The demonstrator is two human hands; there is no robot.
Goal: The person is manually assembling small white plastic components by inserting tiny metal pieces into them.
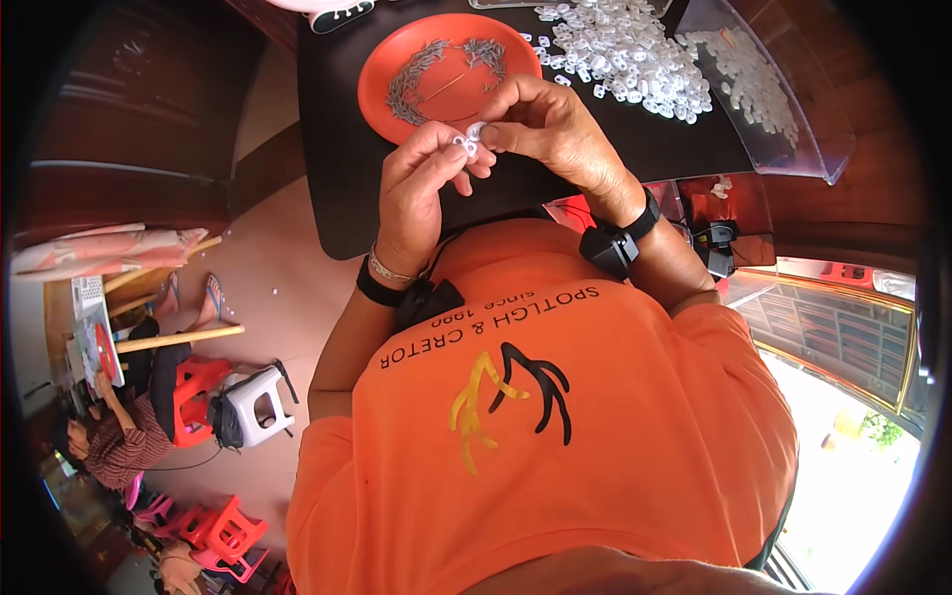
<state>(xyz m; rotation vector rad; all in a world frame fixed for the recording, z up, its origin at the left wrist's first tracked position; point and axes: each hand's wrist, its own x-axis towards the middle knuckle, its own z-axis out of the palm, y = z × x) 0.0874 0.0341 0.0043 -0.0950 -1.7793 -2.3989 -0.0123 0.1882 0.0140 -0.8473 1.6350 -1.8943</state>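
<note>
Both of my hands meet above the near edge of an orange-red plate [372, 84]. My left hand [421, 183] pinches small white plastic pieces [464, 149] with round holes between thumb and fingers. From the other side, the thumb and forefinger of my right hand [560, 129] close on a white plastic piece [475, 130] touching them. Whether the pieces are joined, I cannot tell. Grey pin-like parts [405, 89] lie in a broken ring on the plate, around a thin wooden stick [443, 87].
Loose white plastic pieces [635, 59] are heaped on the black table [342, 188] at the far right. Beside them a clear plastic bin [828, 164] holds more pale pieces. Off to the left are another person [124, 436], a white stool [263, 407] and red stools [233, 531].
</note>
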